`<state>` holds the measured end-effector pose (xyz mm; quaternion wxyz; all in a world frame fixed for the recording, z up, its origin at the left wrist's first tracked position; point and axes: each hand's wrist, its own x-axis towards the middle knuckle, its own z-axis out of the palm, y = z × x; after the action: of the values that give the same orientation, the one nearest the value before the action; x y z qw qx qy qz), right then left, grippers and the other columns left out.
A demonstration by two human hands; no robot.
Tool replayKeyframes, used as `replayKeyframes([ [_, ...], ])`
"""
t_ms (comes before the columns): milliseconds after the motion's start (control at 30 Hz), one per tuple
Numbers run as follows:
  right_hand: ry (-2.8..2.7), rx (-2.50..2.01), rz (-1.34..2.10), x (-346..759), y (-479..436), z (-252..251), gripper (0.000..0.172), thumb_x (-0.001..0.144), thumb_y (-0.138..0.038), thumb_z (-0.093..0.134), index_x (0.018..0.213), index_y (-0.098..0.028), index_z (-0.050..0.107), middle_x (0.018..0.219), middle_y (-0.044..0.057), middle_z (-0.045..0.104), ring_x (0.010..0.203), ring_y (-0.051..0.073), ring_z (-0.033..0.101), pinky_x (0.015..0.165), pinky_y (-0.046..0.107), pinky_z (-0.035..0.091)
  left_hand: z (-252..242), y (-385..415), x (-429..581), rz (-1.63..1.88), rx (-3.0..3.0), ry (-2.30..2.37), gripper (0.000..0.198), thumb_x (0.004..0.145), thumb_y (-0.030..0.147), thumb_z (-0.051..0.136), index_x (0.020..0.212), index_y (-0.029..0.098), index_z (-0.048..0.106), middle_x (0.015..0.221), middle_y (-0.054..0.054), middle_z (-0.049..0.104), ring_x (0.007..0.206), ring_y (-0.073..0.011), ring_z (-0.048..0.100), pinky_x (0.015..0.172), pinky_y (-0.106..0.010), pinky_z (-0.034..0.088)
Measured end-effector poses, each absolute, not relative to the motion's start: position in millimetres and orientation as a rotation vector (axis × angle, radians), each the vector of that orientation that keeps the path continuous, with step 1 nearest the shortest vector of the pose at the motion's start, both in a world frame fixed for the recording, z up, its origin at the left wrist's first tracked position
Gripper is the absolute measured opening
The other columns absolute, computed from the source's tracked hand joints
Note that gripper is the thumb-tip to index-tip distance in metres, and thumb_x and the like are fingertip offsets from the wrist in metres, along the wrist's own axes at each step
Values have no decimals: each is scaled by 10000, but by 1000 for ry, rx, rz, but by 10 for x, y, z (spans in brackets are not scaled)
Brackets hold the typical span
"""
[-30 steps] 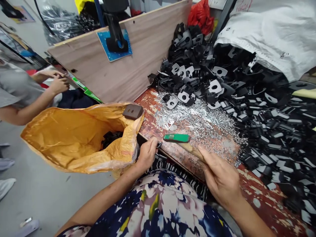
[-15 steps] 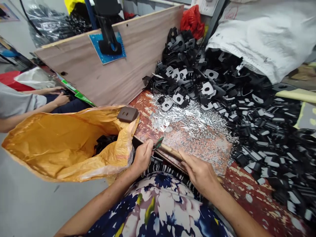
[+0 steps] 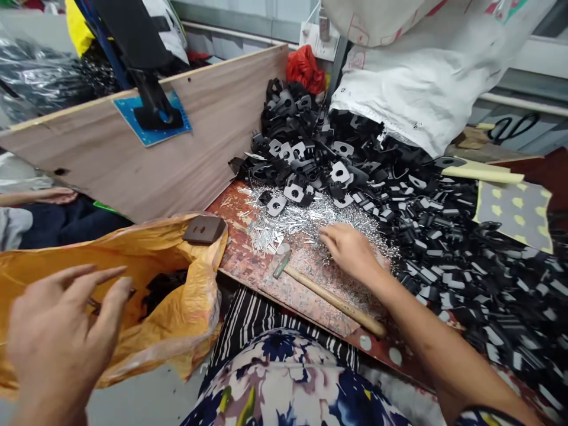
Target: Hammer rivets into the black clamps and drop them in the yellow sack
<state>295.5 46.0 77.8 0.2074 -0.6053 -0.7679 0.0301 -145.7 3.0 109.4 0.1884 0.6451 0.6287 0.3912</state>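
Observation:
My left hand (image 3: 66, 331) is raised over the orange sack (image 3: 155, 239), fingers spread, with nothing held in it. A small dark part (image 3: 94, 305) shows inside the sack beyond its fingers. My right hand (image 3: 350, 248) is at the heap of silver pins (image 3: 288, 222), thumb and fingers drawn together; whatever is between the fingertips is too small to make out. In front of that hand, a hammer (image 3: 332, 299) with a wooden handle and greenish head lies on the worn red tabletop (image 3: 239, 260). A brown block (image 3: 204, 229) rests on the sack's edge.
Black plastic parts (image 3: 302, 154) are piled behind the pins and along the right. A white sack (image 3: 399, 89) spills more of them. A wooden board (image 3: 190, 136) stands at the left back, with a black stand (image 3: 155, 109) on it. Another person's hand (image 3: 57, 195) shows at far left.
My left hand has moved left from the table edge to above the sack and opened. My right hand has moved up to the pins. The hammer now lies on the table. The view has shifted right.

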Motion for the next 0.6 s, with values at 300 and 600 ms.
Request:
replayKeyframes([
  [300, -1934, -1684, 40, 2671, 2019, 941, 384, 897, -142, 631, 1278, -153, 670, 1223, 159, 659, 1130, 314, 587, 953, 458, 505, 713, -38, -352, 788, 1908, 1293, 249, 946, 424, 602, 815, 250, 723, 851, -55, 723, 829, -257, 675, 782, -345, 509],
  [600, -1349, -1515, 31, 3195, 1839, 933, 351, 1000, -127, 438, 1224, -212, 694, 1263, 50, 691, 1165, 163, 622, 1042, 351, 480, 616, 24, 166, 751, 975, 1001, 414, 848, 483, 764, 1175, 243, 680, 935, -66, 742, 725, -178, 601, 637, -249, 484],
])
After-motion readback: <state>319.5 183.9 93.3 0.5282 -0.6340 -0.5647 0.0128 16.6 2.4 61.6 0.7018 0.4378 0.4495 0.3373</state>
